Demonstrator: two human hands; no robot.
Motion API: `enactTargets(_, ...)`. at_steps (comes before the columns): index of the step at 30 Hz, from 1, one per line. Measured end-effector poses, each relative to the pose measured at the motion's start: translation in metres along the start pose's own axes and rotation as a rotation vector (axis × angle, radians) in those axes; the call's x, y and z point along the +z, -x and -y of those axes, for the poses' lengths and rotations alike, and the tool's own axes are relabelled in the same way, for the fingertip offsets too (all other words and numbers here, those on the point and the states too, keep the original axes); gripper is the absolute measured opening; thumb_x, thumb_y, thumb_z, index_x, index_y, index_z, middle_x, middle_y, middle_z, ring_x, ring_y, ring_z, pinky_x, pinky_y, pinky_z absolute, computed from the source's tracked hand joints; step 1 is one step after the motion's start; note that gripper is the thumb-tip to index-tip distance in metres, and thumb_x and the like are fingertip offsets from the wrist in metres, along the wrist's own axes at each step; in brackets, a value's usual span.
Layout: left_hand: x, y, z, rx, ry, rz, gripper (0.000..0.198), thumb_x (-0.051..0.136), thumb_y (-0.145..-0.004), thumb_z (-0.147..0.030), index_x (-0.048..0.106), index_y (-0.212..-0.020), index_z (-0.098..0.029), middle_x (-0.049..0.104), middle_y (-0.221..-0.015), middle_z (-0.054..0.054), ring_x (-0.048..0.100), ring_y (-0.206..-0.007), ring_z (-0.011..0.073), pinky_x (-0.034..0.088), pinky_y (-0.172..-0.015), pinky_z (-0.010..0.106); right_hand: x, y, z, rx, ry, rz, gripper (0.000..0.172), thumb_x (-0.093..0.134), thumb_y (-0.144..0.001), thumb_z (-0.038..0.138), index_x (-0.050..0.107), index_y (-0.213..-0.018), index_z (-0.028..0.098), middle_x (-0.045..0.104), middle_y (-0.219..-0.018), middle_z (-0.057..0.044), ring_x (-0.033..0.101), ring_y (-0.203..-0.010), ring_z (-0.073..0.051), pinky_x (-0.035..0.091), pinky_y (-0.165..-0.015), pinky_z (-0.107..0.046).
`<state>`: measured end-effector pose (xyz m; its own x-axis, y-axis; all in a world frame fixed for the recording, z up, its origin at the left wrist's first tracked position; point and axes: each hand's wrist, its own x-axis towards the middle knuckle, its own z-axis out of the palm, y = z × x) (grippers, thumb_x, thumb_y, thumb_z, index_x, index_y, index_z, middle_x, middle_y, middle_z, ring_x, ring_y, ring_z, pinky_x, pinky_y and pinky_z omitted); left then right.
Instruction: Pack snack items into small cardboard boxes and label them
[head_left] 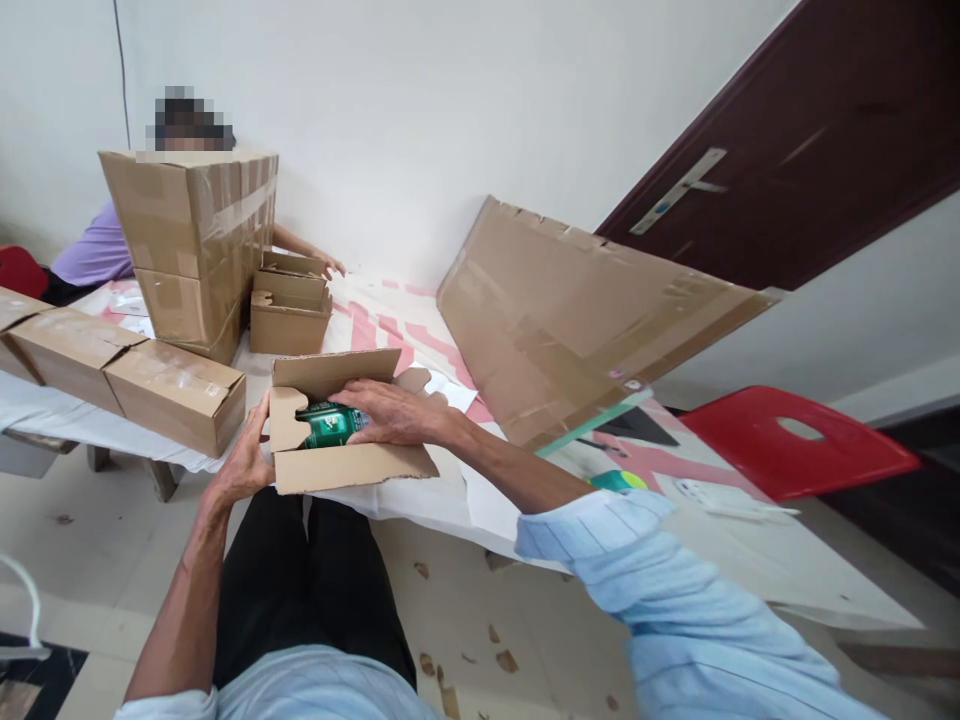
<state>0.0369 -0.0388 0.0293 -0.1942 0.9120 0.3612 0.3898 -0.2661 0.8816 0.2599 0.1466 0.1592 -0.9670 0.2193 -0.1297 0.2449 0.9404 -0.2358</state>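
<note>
A small open cardboard box (352, 465) stands at the near edge of the covered table (420, 500). Inside it lies a green can (328, 424). My right hand (394, 412) reaches into the box from the right, its fingers closed over the can. My left hand (244, 462) grips the box's left side flap, fingers curled round the cardboard edge. My black-trousered legs are just below the box.
Closed cartons (176, 395) lie at the left and a tall taped carton (195, 240) stands behind them, beside another small open box (290, 310). A person in purple sits behind the tall carton. Flattened cardboard (570, 310) leans on the wall. A red stool (802, 440) stands at the right.
</note>
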Motion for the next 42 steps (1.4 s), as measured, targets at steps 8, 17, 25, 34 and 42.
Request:
enactTargets(8,0.014,-0.001,-0.007,-0.043,-0.050,0.008,0.136,0.091,-0.070,-0.042,0.009,-0.176,-0.024,0.030,-0.173,0.021,0.033,-0.159,0.0456,0.048,-0.120,0.055,-0.008,0.000,0.008,-0.017,0.146,0.004,0.055,0.078,-0.092,0.040,0.066,-0.140,0.017,0.065,-0.127,-0.015,0.060,-0.121,-0.034,0.049,-0.106,-0.046)
enactTargets(17,0.015,-0.002,-0.004,-0.039,-0.047,0.032,0.132,0.090,-0.072,-0.039,0.010,-0.176,-0.025,0.032,-0.171,0.022,0.032,-0.159,0.0459,0.046,-0.122,0.057,-0.022,0.008,0.014,-0.010,0.165,-0.017,0.050,0.080,-0.090,0.038,0.070,-0.135,0.020,0.067,-0.123,-0.013,0.062,-0.118,-0.032,0.049,-0.102,-0.041)
enactTargets(25,0.007,0.004,0.022,-0.102,-0.093,-0.024,0.138,0.092,-0.067,-0.034,0.009,-0.176,-0.022,0.028,-0.174,0.021,0.028,-0.163,0.0443,0.037,-0.129,0.055,-0.054,0.028,-0.008,0.058,-0.037,-0.132,0.056,0.079,-0.089,0.048,0.072,-0.138,0.024,0.071,-0.131,-0.011,0.065,-0.121,-0.033,0.051,-0.103,-0.042)
enactTargets(34,-0.009,-0.001,0.013,-0.044,-0.161,-0.004,0.129,0.094,-0.069,-0.035,0.020,-0.175,-0.027,0.031,-0.175,0.017,0.030,-0.162,0.0436,0.030,-0.133,0.058,-0.023,0.043,-0.020,0.147,-0.945,-0.502,0.063,0.087,-0.078,0.062,0.081,-0.126,0.022,0.082,-0.120,-0.006,0.075,-0.106,-0.028,0.062,-0.094,-0.042)
enactTargets(42,-0.036,-0.003,-0.046,0.089,-0.256,-0.205,0.088,0.078,-0.091,-0.044,0.037,-0.168,-0.031,0.039,-0.171,0.014,0.042,-0.157,0.0397,0.053,-0.116,0.055,0.013,0.024,-0.010,0.123,-1.376,-0.651,0.061,0.093,-0.069,0.070,0.083,-0.102,0.020,0.084,-0.102,-0.007,0.078,-0.088,-0.021,0.064,-0.082,-0.032)
